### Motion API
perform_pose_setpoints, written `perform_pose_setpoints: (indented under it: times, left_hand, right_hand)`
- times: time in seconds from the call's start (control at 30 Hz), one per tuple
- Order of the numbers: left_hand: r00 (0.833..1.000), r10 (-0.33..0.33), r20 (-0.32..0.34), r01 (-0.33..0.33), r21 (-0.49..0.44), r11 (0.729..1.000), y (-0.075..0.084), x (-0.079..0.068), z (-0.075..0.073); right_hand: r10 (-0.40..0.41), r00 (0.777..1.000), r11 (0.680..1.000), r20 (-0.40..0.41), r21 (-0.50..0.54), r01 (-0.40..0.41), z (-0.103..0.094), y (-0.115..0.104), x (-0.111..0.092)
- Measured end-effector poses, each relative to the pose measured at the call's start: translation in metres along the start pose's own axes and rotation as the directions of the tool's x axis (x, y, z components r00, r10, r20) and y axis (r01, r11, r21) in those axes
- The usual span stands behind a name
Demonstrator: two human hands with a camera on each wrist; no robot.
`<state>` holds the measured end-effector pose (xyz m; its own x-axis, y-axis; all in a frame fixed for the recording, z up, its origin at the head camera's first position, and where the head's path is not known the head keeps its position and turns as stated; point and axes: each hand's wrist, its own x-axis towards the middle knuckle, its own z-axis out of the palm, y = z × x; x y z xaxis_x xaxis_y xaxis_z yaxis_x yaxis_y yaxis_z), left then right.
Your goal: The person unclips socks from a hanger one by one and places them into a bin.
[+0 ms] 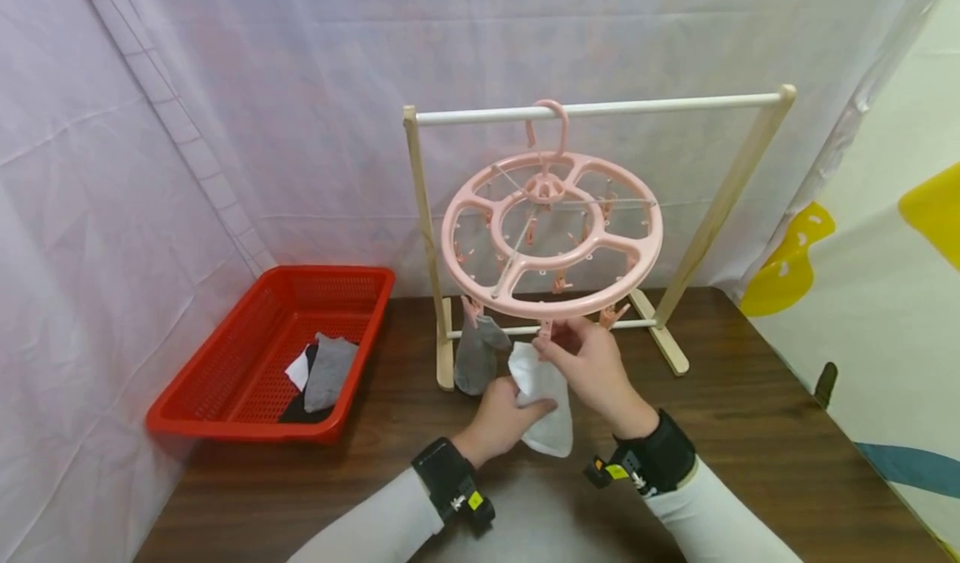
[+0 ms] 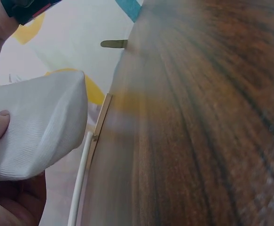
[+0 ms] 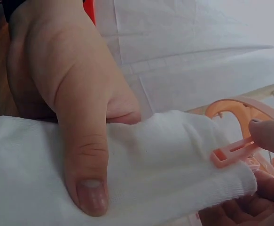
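A white sock [image 1: 553,430] hangs between both hands below the front rim of a round pink drying hanger [image 1: 551,306]. My left hand [image 1: 501,421] grips the sock, its thumb lying across the fabric in the right wrist view. With thumb and fingers, my right hand [image 1: 596,371] pinches a pink clothespin [image 3: 230,153] at the sock's edge. In the right wrist view the clothespin's end overlaps the white fabric [image 3: 151,160]; how firmly it bites cannot be seen. Left of the hands, a grey sock [image 1: 476,363] hangs from another pink clothespin [image 1: 471,309].
The hanger hooks over the white bar [image 1: 660,107] of a wooden-legged stand [image 1: 701,221]. A red plastic basket [image 1: 217,431] at the left holds grey [image 1: 330,371], black and white fabric pieces. More clothespins dangle round the hanger. Brown tabletop [image 1: 750,446] lies underneath.
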<state>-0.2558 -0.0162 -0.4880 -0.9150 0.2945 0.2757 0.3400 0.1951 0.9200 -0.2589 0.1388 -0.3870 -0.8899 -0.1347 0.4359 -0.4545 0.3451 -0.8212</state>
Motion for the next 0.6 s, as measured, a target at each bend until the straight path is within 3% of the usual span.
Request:
perform_pose_setpoints:
  times: [0.2, 0.43, 0.6]
  left_hand:
    - [1.000, -0.011, 0.016, 0.011, -0.004, 1.000, -0.001, 0.000, 0.001]
    - [1.000, 0.001, 0.008, -0.001, 0.003, 1.000, 0.000, 0.000, 0.001]
    - [1.000, 0.006, 0.002, -0.006, -0.005, 1.000, 0.001, 0.000, 0.000]
  right_hand:
    - [0.013, 1.000, 1.000, -0.001, 0.027, -0.013, -0.001, -0.007, -0.001]
    - [0.003, 1.000, 0.997, 0.019, 0.072, -0.004, -0.005, -0.038, -0.005]
    - [-0.005, 1.000, 0.994, 0.025, 0.105, 0.003, -0.005, -0.039, -0.005]
